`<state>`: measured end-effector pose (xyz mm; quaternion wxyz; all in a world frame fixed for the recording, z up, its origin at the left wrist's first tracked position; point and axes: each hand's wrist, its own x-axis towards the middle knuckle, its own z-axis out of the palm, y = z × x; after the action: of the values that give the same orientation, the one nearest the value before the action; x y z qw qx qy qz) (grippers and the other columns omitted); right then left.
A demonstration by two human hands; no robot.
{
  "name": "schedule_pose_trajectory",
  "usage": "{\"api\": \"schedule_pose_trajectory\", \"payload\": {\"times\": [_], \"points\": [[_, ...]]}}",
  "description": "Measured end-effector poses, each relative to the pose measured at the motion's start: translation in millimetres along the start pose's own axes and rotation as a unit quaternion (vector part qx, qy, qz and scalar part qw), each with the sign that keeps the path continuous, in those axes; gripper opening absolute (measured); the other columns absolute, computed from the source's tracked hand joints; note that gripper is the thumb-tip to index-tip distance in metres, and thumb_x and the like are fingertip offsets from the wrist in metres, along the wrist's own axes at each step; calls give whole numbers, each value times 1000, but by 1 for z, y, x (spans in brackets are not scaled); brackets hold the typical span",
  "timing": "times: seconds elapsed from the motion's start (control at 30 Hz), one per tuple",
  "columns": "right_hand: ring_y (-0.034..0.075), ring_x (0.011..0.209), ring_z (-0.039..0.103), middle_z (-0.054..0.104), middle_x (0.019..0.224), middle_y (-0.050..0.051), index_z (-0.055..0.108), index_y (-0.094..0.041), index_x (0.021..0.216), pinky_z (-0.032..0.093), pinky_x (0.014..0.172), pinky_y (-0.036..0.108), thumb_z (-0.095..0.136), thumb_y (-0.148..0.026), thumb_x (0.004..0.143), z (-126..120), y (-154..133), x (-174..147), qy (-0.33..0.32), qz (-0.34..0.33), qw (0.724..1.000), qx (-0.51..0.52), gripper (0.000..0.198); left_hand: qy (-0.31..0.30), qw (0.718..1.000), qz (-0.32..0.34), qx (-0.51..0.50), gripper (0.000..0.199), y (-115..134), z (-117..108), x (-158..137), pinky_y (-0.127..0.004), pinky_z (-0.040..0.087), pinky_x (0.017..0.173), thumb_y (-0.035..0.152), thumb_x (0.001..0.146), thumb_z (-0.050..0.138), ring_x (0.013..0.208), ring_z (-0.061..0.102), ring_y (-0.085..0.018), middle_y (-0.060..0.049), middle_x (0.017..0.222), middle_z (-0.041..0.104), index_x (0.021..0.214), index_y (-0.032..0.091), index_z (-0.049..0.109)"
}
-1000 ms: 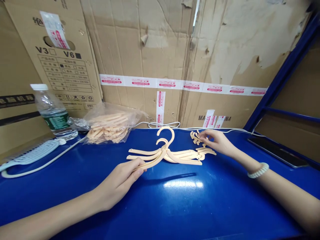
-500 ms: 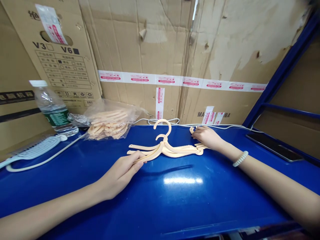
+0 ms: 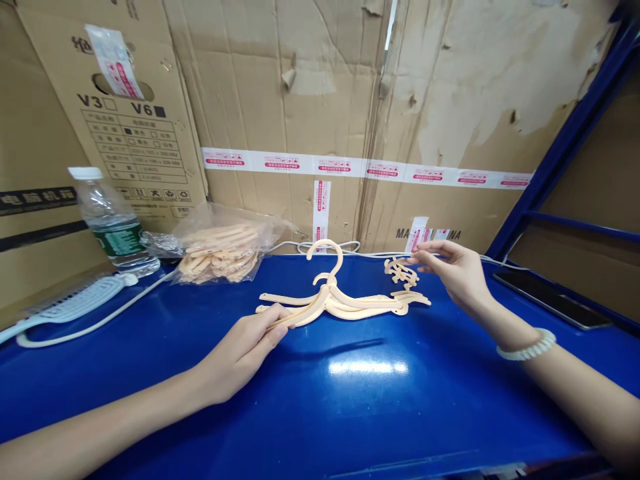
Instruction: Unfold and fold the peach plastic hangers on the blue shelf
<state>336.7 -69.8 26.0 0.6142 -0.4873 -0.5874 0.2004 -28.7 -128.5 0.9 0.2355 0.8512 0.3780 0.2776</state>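
Note:
Peach plastic clothes hangers (image 3: pixel 360 311) lie overlapped mid-table, their large and small hooks pointing away from me. My left hand (image 3: pixel 245 350) is closed around the left arm of the nearest hanger. To the right, a small heap of short peach plastic pieces (image 3: pixel 401 275) rests just beyond the hangers' right ends. Above the heap's right side is my right hand (image 3: pixel 453 273), thumb and fingertips brought together. What those fingertips hold, if anything, is too small to make out. Several flat peach strips (image 3: pixel 415 298) lie by the hangers' right tips.
A clear bag of peach parts (image 3: pixel 220 250) sits at the back left, beside a water bottle (image 3: pixel 117 230) and a pale hairbrush (image 3: pixel 85 300). A dark phone (image 3: pixel 553 300) lies right. Cardboard (image 3: pixel 280 100) backs the blue table (image 3: pixel 300 413); a white cable (image 3: pixel 280 247) runs along it.
My right hand has lifted off the heap of small pieces and moved right, uncovering it. My left hand keeps its hold on the hanger. The view has shifted slightly.

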Motion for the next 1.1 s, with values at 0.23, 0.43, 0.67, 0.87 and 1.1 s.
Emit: {"api": "schedule_pose_trajectory", "payload": {"times": [0.23, 0.43, 0.67, 0.87, 1.1], "points": [[23, 85, 70, 72, 88, 8, 69, -18, 84, 60, 81, 34, 81, -39, 65, 17, 0, -22, -70, 134, 975, 164, 31, 17, 1000, 13, 22, 29, -4, -4, -2, -21, 37, 63, 35, 98, 32, 67, 49, -13, 2, 77, 56, 94, 18, 54], [17, 72, 69, 66, 81, 1, 70, -18, 93, 59, 69, 26, 87, -25, 54, 28, -4, -35, -87, 184, 963, 179, 43, 34, 998, 12, 46, 31, -9, -4, 1, -22, 39, 65, 36, 98, 31, 68, 51, -14, 1, 73, 55, 91, 18, 55], [15, 77, 68, 66, 85, 2, 68, -20, 95, 58, 76, 23, 78, 0, 56, 26, 1, -30, -116, 301, 912, 253, 45, 39, 997, 21, 69, 30, -9, -4, 1, -22, 38, 61, 35, 98, 31, 61, 48, -14, 1, 72, 56, 96, 18, 56], [20, 94, 67, 67, 79, 3, 65, -17, 76, 55, 89, 28, 82, -10, 62, 23, 0, -27, -186, 308, 895, 265, 23, 46, 995, 27, 82, 30, -9, -4, 1, -22, 37, 61, 34, 98, 31, 64, 50, -14, 2, 70, 54, 92, 18, 55], [14, 86, 67, 69, 82, 3, 66, -13, 77, 54, 88, 26, 86, -20, 61, 14, -4, -22, -266, 309, 879, 247, 26, 52, 996, 36, 70, 29, -14, -3, 0, -21, 37, 60, 33, 98, 33, 63, 50, -12, 2, 70, 53, 81, 18, 51]]}}
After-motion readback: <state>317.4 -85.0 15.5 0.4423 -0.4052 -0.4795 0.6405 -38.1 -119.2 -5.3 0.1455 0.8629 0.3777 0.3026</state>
